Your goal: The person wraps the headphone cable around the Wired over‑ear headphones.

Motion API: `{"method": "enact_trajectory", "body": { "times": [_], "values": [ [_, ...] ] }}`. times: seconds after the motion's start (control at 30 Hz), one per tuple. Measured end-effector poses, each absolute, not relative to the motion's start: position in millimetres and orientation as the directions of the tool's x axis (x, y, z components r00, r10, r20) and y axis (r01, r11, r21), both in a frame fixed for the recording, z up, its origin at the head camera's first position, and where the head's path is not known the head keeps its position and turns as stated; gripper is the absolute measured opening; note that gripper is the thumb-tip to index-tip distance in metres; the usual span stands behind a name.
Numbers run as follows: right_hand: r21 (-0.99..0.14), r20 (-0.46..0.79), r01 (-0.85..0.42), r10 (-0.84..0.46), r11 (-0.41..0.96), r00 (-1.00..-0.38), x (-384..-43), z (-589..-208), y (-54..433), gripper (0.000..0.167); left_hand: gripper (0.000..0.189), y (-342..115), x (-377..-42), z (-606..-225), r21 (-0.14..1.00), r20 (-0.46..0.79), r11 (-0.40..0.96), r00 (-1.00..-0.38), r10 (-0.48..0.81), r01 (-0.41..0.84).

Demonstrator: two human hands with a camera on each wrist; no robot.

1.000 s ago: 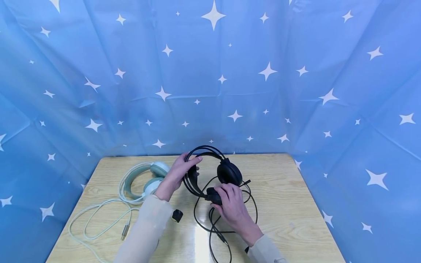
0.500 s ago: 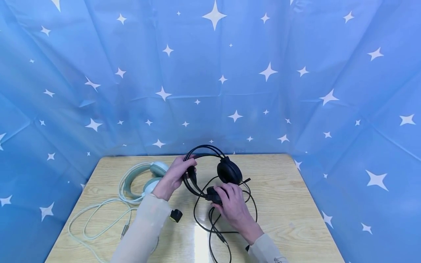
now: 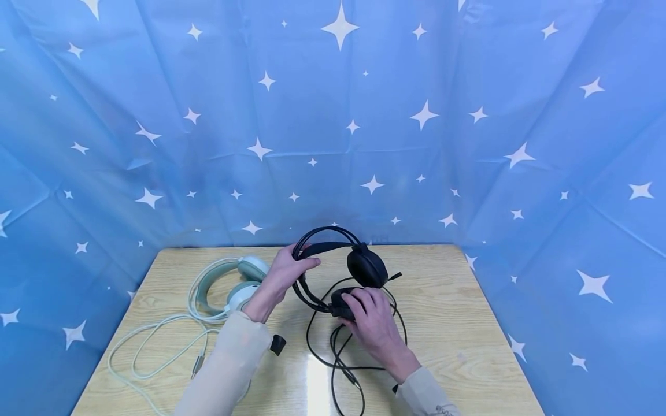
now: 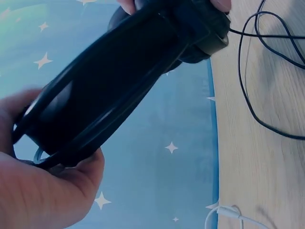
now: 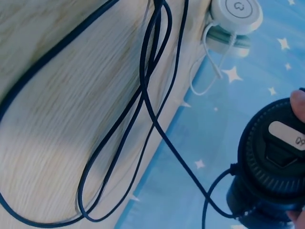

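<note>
Left hand: thumb and fingers (image 4: pixel 83 171) curl round the headband; in the head view this hand (image 3: pixel 282 271) is lower centre
Right hand: fingers grip the nearer ear cup (image 3: pixel 340 301); the hand (image 3: pixel 378 329) is just right of lower centre
Black headset: one, held between both hands at lower centre, with two ear cups, the farther one (image 3: pixel 367 267) to the upper right
Black cable: looped and crossed on the table below the headset (image 3: pixel 339 364)
Light green headset: one, two ear cups, lower left of the frame (image 3: pixel 240 296), its pale cable (image 3: pixel 177 316) trailing to the bottom edge
Writing: characters on the silver plate (image 5: pixel 287 135) are cut off at the right edge and unreadable; a circled mark (image 5: pixel 238 6) shows on a pale ear cup
Since half a second ago: the black headset sits slightly higher and further right; the light green one is unmoved
Surroundings: one wooden table (image 3: pixel 458 323), blue star-printed cloth (image 3: pixel 312 190) behind
</note>
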State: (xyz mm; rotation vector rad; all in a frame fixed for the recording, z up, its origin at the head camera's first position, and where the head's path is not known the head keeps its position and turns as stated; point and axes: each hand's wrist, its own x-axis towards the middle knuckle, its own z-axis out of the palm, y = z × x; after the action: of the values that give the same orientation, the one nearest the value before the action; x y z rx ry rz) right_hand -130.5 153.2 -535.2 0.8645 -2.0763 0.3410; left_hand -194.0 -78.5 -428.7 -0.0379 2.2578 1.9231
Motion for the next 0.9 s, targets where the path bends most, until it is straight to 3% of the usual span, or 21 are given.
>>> {"method": "enact_trajectory", "body": {
  "times": [0.13,0.3,0.37,0.53,0.63,0.8,0.9],
  "values": [
    [0.064,0.792,-0.689,-0.457,0.722,-0.405,-132,-533,155,0.055,0.009,-76,-193,-429,0.991,-0.133,0.039,-0.987,0.088,-0.130],
    [0.028,0.780,-0.702,-0.455,0.712,-0.430,-131,-531,154,0.057,0.008,-71,-190,-430,0.984,-0.063,-0.164,-0.998,0.020,-0.066],
    [0.010,0.774,-0.716,-0.459,0.698,-0.436,-130,-532,154,0.056,0.010,-71,-188,-431,0.989,-0.008,-0.151,-1.000,-0.015,-0.006],
    [-0.071,0.763,-0.766,-0.459,0.639,-0.454,-120,-534,157,0.053,0.022,-78,-180,-427,0.981,0.189,0.057,-0.981,-0.049,0.186],
    [-0.127,0.777,-0.784,-0.431,0.608,-0.460,-114,-533,162,0.053,0.022,-84,-177,-422,0.957,0.275,0.115,-0.960,-0.047,0.268],
    [-0.260,0.827,-0.785,-0.291,0.562,-0.482,-110,-531,178,0.046,0.018,-97,-173,-411,0.954,0.299,0.013,-0.952,-0.068,0.298],
    [-0.377,0.817,-0.750,-0.186,0.544,-0.546,-111,-532,188,0.035,0.017,-104,-171,-405,0.947,0.305,-0.082,-0.949,-0.084,0.312]
  ]
}}
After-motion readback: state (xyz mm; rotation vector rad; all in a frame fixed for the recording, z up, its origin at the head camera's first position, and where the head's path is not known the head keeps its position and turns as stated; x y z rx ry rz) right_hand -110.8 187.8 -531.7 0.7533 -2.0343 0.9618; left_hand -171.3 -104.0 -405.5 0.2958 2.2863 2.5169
